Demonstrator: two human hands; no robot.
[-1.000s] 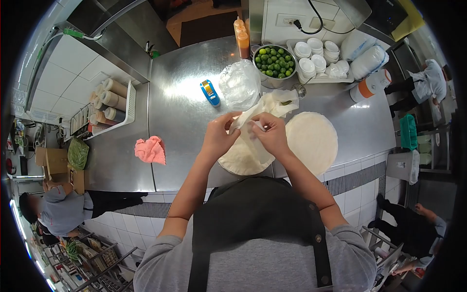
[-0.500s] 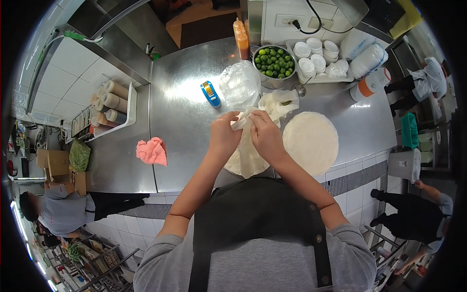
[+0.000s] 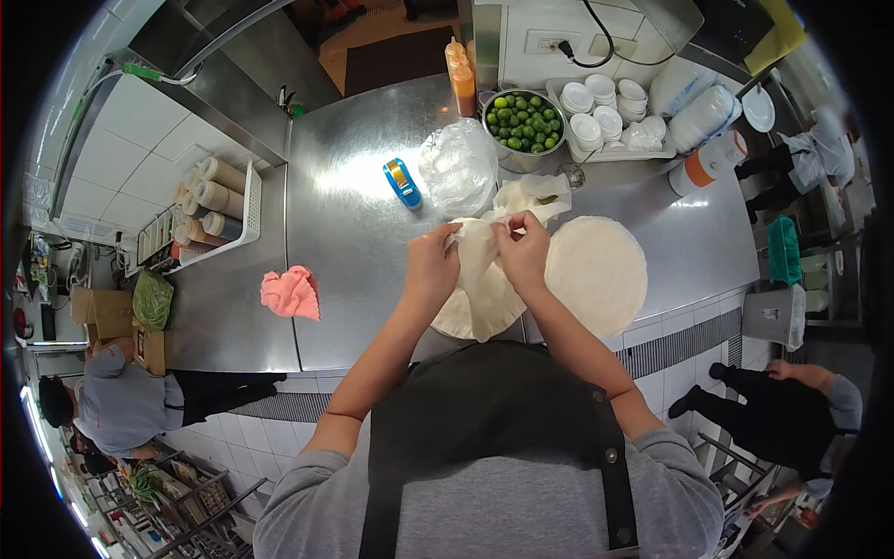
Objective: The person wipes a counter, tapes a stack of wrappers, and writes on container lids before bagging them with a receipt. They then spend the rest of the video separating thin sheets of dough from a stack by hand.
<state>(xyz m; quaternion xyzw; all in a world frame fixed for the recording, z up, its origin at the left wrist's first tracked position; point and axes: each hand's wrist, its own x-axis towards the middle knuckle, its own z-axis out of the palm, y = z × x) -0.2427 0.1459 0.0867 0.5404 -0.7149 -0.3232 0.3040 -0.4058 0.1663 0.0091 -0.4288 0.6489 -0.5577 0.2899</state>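
Note:
A thin, pale, floppy sheet [image 3: 479, 270] hangs between my hands over a round stack of pale dough-like sheets [image 3: 453, 317]. My left hand [image 3: 434, 263] pinches its left edge, and my right hand [image 3: 523, 250] pinches its upper right part. To the right of my right hand lies a second pale round stack [image 3: 597, 275]. Just beyond my hands is a crumpled translucent wrapping [image 3: 529, 197] with a small green piece on it. A clear plastic bag [image 3: 458, 168] sits farther back, beside a blue tape dispenser [image 3: 402, 183].
Behind stand a pot of limes [image 3: 523, 121], sauce bottles [image 3: 462, 79] and a tray of white cups [image 3: 610, 116]. A pink cloth [image 3: 291, 292] and a basket of containers [image 3: 219, 200] are on the left. Co-workers stand at left [image 3: 130, 401] and right [image 3: 782, 410].
My hands have moved apart, my right hand to the right, and the sheet is spread wider between them. The co-worker at right has drawn a hand back from the grey bin.

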